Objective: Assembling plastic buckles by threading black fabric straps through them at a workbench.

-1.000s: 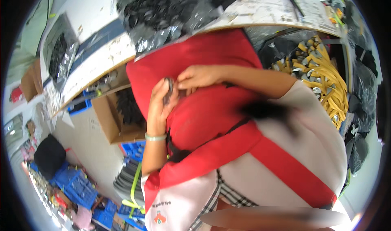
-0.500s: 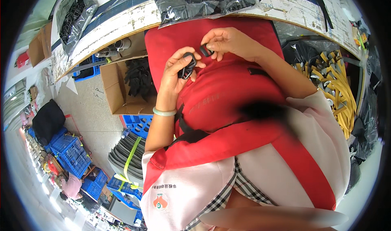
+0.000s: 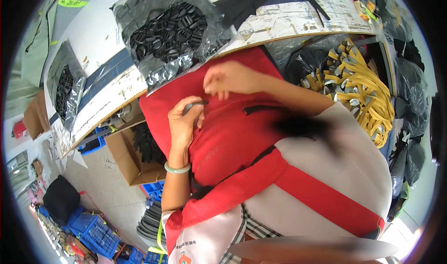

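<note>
My left hand [image 3: 182, 124], a pale bangle on its wrist, is closed on a black plastic buckle [image 3: 194, 104]. Only the buckle's thin edge shows between thumb and fingers. Just beyond it, to the right, my right hand [image 3: 233, 79] is held with its fingers curled, slightly blurred; whatever may be inside them is hidden. Both hands are over the red apron [image 3: 223, 138] across my lap, apart from each other. On the bench past my hands lies an opened clear bag [image 3: 122, 31] filled with black plastic buckles [image 3: 170, 33].
The worn white bench [image 3: 260, 37] has a wooden front edge. A second bag [image 3: 65, 84] of black parts lies at its left. A cardboard box [image 3: 123, 154] with black pieces stands below. Yellow straps [image 3: 368, 96] are heaped at right, and blue crates [image 3: 95, 233] stand lower left.
The view has swung, bringing more of the bench and the buckle bag into sight. The buckle in my left hand is turned edge-on. The small black piece in my right fingers is no longer visible.
</note>
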{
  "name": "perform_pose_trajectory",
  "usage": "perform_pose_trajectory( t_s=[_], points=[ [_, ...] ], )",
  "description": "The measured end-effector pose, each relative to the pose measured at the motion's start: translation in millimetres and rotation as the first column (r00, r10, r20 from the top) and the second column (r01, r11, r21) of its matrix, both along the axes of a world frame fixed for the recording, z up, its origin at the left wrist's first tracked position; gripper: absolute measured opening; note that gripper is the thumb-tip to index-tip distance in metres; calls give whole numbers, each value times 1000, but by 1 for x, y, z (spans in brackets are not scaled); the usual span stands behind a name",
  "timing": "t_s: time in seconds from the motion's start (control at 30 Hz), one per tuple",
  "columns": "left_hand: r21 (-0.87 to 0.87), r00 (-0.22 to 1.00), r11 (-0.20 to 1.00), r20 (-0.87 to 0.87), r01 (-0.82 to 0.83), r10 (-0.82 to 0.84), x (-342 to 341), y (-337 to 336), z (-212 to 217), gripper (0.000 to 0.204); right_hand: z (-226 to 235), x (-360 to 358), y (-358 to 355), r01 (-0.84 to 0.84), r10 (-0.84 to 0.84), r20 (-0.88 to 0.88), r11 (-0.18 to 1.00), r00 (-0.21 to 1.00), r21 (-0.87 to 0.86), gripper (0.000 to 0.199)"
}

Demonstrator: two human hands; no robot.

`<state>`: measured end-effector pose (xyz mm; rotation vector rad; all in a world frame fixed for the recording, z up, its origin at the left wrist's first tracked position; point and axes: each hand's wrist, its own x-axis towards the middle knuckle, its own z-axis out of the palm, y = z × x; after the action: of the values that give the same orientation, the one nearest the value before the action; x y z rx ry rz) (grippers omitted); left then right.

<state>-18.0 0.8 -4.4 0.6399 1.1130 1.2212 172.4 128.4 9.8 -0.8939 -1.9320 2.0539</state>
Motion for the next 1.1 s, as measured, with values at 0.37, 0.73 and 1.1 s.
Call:
perform_pose_trajectory(
  t_s=[0.37, 0.73, 1.1],
  points=[
    [-115, 987, 990, 144, 84, -67, -4, 2, -9, 13, -9, 158, 196, 99, -691, -40, 45, 722, 994, 25],
    [-180, 999, 983, -52, -23, 14, -8, 7, 6, 15, 48, 105, 109, 265, -643, -19, 288, 765, 920, 9],
    [69, 963, 975, -158, -211, 220, 13, 12, 20, 9, 39, -8, -27, 187, -177, 64, 953, 982, -240, 20]
  ],
)
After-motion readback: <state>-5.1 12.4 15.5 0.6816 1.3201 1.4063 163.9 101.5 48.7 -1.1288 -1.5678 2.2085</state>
